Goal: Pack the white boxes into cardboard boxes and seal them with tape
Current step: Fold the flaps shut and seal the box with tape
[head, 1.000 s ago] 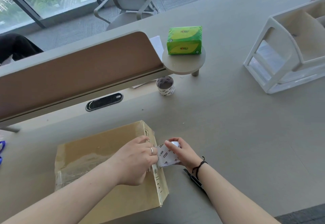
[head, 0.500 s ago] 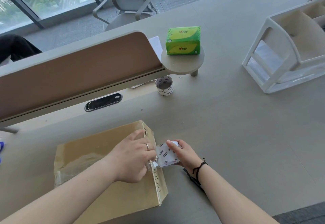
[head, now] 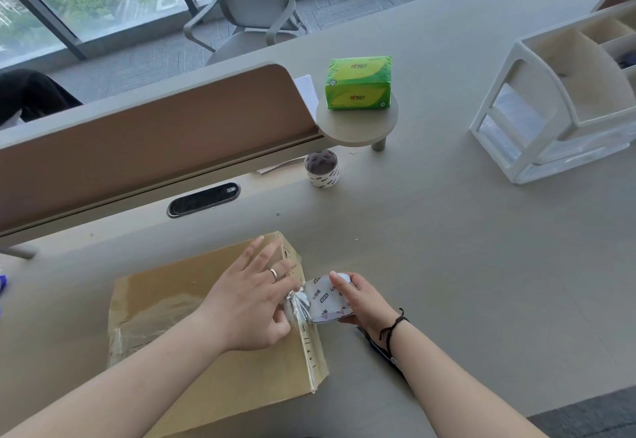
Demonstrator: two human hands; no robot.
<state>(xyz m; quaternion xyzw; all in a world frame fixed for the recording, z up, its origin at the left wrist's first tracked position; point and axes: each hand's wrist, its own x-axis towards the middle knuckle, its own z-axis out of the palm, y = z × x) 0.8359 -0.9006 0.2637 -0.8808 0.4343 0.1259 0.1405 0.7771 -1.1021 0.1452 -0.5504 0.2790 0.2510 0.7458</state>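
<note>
Fingers of the left hand (head: 251,303) are now fanning out over the cardboard box (head: 206,344) where they were curled a moment earlier, while thumb and forefinger are pinching the crumpled clear tape end (head: 297,303) at the box's right edge. The right hand (head: 358,300) is gripping the printed tape roll (head: 325,300) just beside that edge. The box is lying closed on the desk (head: 447,265), a shiny strip already running across its top, so sealing looks partly done. A second tape roll (head: 321,169) is standing farther back. No white boxes are showing.
</note>
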